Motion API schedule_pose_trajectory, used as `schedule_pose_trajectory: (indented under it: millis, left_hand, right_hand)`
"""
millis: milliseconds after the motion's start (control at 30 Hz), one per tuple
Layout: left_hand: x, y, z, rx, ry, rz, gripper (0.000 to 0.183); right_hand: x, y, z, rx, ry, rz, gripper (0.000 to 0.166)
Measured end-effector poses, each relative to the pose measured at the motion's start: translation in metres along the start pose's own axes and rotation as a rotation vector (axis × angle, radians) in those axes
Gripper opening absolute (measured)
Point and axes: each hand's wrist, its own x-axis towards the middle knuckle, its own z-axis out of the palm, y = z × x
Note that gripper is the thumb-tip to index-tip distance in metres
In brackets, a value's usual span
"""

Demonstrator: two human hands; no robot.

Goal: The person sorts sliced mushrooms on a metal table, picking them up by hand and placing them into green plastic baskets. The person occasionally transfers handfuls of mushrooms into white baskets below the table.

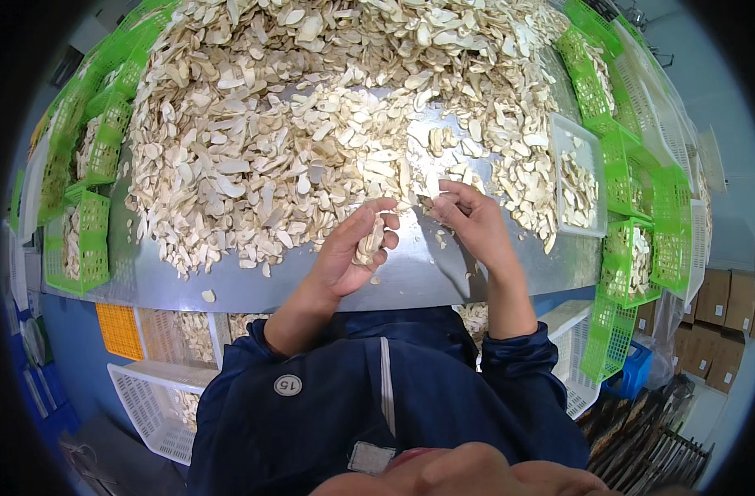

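Note:
My left hand (346,248) is palm up near the table's front edge, its fingers curled around a few pale dried slices (370,243) that look like mushroom. Thumb and forefinger reach toward a small slice (403,206) between the two hands. My right hand (473,220) pinches a pale upright slice (434,184) between thumb and fingers. Beyond both hands a broad heap of similar slices (247,149) covers much of the metal table (235,294). A short stack of slices (441,141) lies just past the right hand.
A clear plastic tray (557,133) holding slices stands at the right. Green mesh baskets line the left (98,266) and right (613,248) sides. White crates (157,370) and an orange basket (118,330) sit below the front edge. Cardboard boxes (709,297) are stacked far right.

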Motion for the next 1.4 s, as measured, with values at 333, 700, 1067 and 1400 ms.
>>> schedule_pose_trajectory:
  millis: [333, 700, 1067, 1400]
  left_hand:
    - [0.004, -0.003, 0.025, -0.071, 0.086, 0.069, 0.056]
    - [0.008, -0.011, 0.037, -0.173, 0.128, 0.199, 0.055]
    - [0.008, -0.018, 0.028, -0.394, -0.082, 0.143, 0.055]
    - [0.011, -0.033, 0.048, 0.009, 0.189, 0.241, 0.058]
  right_hand:
    - [-0.016, -0.012, -0.004, -0.322, 0.154, -0.078, 0.036]
    - [-0.036, -0.038, 0.06, -0.413, -0.01, -0.286, 0.054]
    - [-0.044, -0.017, 0.049, -0.102, 0.053, -0.092, 0.045]
    - [-0.053, -0.031, 0.065, -0.327, -0.032, -0.223, 0.067]
